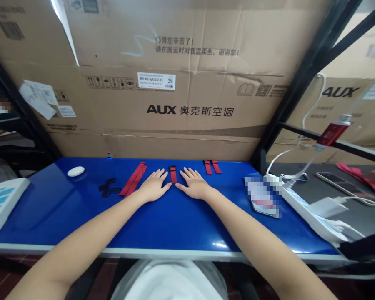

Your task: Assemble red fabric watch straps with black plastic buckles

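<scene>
My left hand [153, 185] lies flat on the blue table with its fingers spread. My right hand [193, 183] rests flat in the same way, a short distance to the right. Between the two hands sits a short red strap with a black buckle [173, 174]; neither hand grips it. Just left of my left hand are several long red straps [133, 179], laid lengthwise and overlapping. Farther left lies a small pile of black plastic buckles [109, 188]. Beyond my right hand, near the back edge, two more red straps with black buckles [212, 166] lie side by side.
Cardboard [187, 91] walls off the back. A white round object [76, 171] and a white device [6, 204] are on the left. At right are a phone [263, 198], a white power strip [309, 210] with cables, and a black metal frame [287, 87]. Other people are partly visible at both sides.
</scene>
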Demonstrator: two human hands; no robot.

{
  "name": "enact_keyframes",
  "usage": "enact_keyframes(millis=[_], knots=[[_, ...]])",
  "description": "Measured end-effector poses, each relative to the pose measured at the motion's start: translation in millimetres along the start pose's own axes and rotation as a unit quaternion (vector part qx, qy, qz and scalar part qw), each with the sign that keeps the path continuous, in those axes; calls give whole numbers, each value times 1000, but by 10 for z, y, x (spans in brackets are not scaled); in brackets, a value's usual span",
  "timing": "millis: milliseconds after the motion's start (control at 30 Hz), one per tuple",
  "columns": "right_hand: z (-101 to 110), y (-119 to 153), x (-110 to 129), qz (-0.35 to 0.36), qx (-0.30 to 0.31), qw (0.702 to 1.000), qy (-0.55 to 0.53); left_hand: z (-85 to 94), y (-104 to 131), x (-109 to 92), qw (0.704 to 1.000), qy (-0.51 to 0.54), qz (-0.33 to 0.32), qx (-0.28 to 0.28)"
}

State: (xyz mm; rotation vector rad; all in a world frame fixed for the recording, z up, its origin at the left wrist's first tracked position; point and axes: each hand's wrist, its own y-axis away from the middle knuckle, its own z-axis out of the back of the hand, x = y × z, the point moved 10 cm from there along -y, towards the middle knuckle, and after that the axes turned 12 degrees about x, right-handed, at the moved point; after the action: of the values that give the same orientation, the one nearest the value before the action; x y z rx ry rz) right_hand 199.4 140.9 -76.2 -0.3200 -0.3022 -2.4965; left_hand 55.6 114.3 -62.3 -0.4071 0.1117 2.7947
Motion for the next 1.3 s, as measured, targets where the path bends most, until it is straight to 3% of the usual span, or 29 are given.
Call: enact_keyframes(millis=[533, 633, 733, 867, 967, 1133, 1233, 1300], knots=[[12, 8, 3, -1, -1, 1000, 3, -9, 19, -55, 999, -35, 10, 8], [51, 45, 53, 3, -15, 1000, 13, 191, 140, 8, 989, -76, 99, -75], [116, 117, 284, 58, -46, 996, 44, 447, 347, 130, 957, -137, 204, -153], [142, 203, 602, 137, -55, 984, 96, 546, 467, 393, 926, -201, 306, -92], [232, 187, 406, 62, -53, 991, 109, 545, 526, 589, 904, -200, 377, -33], [413, 229, -401, -136, -25, 984, 112, 487, 546, 683, 891, -171, 421, 22], [429, 244, -683, -183, 1, 978, 104, 501, 564, 703, 892, -149, 426, 15], [423, 230, -699, -183, 0, 977, 108, 515, 556, 707, 900, -137, 413, 11]])
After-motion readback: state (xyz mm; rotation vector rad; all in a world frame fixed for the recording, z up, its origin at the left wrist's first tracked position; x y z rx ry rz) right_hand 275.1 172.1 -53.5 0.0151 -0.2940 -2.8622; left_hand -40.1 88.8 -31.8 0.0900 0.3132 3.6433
